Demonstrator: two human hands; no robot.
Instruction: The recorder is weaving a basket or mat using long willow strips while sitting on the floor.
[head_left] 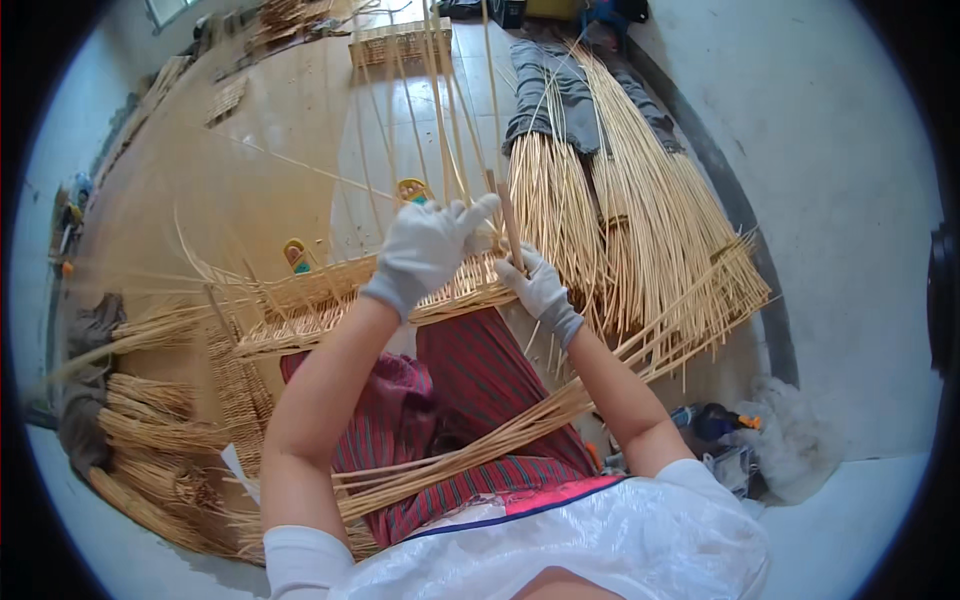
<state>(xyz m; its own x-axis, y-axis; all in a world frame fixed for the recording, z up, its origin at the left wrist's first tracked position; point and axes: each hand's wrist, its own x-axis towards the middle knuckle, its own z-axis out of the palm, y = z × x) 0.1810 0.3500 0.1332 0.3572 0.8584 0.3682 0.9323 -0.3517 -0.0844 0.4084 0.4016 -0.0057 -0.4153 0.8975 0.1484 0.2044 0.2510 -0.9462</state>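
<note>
A partly woven wicker basket (350,300) lies across in front of my knees, with tall thin rods standing up from its far side. My left hand (425,250), in a white glove, is over its right half. Its fingers are curled, and a wicker rod (330,174) from the left runs to it; the grip itself is partly hidden. At the basket's right end my right hand (542,290), also gloved, is closed around a brown wooden stick (511,225) that stands upright at the corner.
Bundles of long wicker rods (660,210), partly wrapped in grey cloth (555,90), lie to the right. Loose rods (500,435) cross my lap. More bundles (160,410) are at the left. Beyond the basket are yellow slippers (297,256) and a finished-looking woven basket (400,45).
</note>
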